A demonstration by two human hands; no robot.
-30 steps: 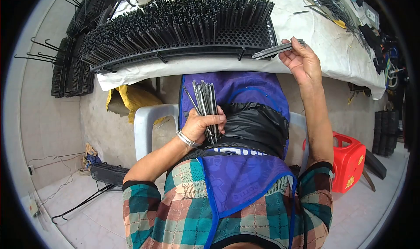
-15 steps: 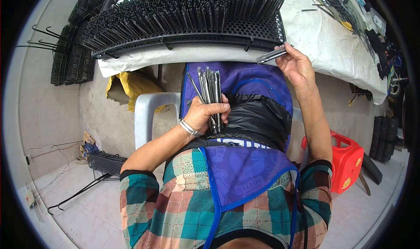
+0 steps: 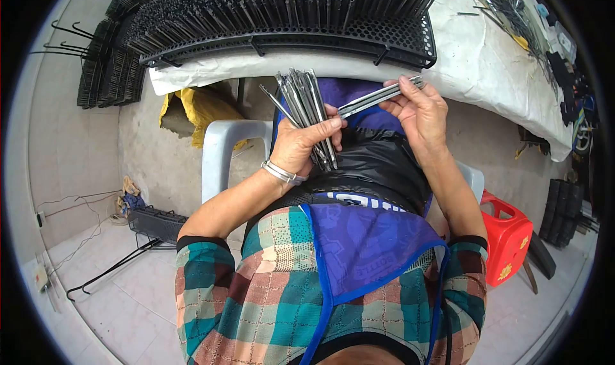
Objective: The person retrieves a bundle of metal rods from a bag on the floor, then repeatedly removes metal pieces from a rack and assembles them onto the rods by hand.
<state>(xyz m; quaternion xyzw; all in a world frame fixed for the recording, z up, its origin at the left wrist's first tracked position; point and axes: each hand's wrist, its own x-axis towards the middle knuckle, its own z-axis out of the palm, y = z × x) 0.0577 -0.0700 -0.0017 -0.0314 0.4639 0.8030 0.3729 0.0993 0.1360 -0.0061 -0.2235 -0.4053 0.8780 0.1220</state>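
A bundle of thin dark metal rods stands fanned at the top in my left hand, whose fingers are wrapped round it above my lap. One rod leans out to the left of the bundle. My right hand pinches a few similar rods near their right end. Their left end points down at my left hand's fingertips, beside the bundle. Beyond both hands, a long black perforated rack is packed with many upright dark rods, except at its right end, where the holes show.
The rack is on a table with a white cover. More loose rods lie at its back right. A red stool is at my right, a yellow sack under the table. Black racks hang at the left.
My right hand has brought its rods from the rack's right end down and left to my left hand. The bundle in my left hand is more fanned and sits higher in view.
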